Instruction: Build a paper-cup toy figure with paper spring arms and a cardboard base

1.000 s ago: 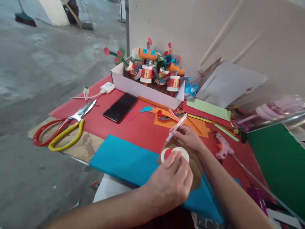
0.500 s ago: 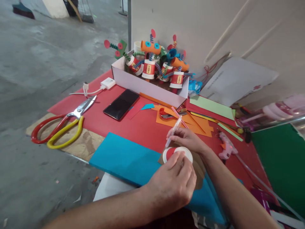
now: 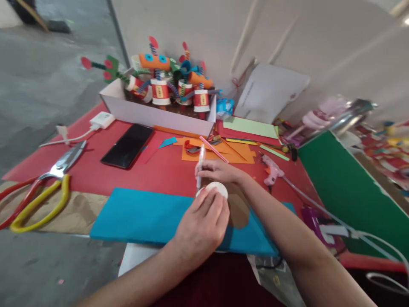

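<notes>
My left hand [image 3: 203,217] is closed on a small paper cup [image 3: 220,187], whose white round end shows above the fingers. Beyond it, my right hand [image 3: 217,169] grips a pale, slim pen [image 3: 201,160], held nearly upright with its lower tip beside the cup. Under both hands lies a piece of brown cardboard [image 3: 239,211] on a blue board [image 3: 143,217]. Most of the cup's red side is hidden behind my left fingers.
Large scissors [image 3: 59,170] and a black phone [image 3: 128,146] lie to the left. Behind stands a white box [image 3: 153,119] of paper-cup figures. Orange paper [image 3: 217,153], a pink glue gun [image 3: 271,168] and a green board [image 3: 351,187] are at the right.
The view has swung to the right, so things appear further left. The cup has turned in my left hand and shows less of its red side. Both hands keep their holds.
</notes>
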Demonstrator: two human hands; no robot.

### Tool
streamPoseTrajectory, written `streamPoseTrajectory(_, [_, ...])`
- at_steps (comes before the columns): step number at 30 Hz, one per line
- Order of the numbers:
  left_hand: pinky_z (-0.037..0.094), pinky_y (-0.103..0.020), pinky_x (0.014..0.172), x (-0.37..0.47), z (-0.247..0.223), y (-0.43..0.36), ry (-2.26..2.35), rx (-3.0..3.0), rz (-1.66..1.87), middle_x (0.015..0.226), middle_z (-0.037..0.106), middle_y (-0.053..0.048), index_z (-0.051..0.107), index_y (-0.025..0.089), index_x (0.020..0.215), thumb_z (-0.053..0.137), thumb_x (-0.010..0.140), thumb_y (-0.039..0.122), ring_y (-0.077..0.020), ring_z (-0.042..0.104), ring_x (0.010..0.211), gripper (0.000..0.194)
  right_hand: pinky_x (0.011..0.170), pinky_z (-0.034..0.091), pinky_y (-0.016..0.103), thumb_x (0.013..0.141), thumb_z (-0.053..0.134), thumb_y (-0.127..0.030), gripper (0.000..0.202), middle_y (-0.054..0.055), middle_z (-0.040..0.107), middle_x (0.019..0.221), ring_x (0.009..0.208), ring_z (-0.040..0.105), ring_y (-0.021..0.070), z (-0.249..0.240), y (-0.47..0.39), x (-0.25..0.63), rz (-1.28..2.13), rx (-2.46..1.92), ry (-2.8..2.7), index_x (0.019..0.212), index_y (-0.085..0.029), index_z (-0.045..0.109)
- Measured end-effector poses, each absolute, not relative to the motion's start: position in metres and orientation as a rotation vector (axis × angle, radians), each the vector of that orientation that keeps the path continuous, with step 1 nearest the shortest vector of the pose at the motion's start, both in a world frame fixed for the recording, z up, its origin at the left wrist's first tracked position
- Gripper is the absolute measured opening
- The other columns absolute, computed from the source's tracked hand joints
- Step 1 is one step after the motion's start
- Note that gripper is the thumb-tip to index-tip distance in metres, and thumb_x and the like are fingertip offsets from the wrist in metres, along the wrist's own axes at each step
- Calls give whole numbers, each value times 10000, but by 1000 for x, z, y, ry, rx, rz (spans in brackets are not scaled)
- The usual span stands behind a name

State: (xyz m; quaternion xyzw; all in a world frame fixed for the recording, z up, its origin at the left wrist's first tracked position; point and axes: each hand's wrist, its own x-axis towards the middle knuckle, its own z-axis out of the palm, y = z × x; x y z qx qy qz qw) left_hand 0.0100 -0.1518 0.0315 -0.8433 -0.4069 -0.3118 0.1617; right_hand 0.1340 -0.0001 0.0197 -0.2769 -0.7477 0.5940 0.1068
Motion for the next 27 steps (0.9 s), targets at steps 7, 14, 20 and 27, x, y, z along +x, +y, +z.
streamPoseTrajectory(7, [475,-388,940,8,31,-152,-1124,-2422,-870,1057,707,-141,643,60,1089,547,848,50,-246,655,1041,260,750,470,246,878,548,-214,66,3,636,798,773,588,119,17,-5,133,1873,-775,-2085,873,-149,561])
streamPoseTrajectory(14, [483,-379,914,10,34,-152,-1111,-2428,-875,1041,713,-128,641,64,1057,565,847,67,-234,668,1005,223,691,466,222,872,552,-176,34,2,615,788,734,573,108,8,-14,138,1933,-742,-1875,858,-146,544])
streamPoseTrajectory(20, [488,-382,911,11,37,-153,-1104,-2400,-873,1037,713,-121,628,97,1076,539,867,94,-231,665,1007,228,715,463,221,883,537,-165,41,8,628,807,760,575,109,2,-10,138,1882,-737,-1940,865,-141,564])
streamPoseTrajectory(27, [473,-377,912,11,39,-154,-1098,-2428,-823,1026,710,-118,626,104,1081,516,872,95,-228,657,1006,236,724,448,220,877,549,-153,61,-10,618,775,749,560,101,-3,-7,142,1797,-727,-1945,819,-145,563])
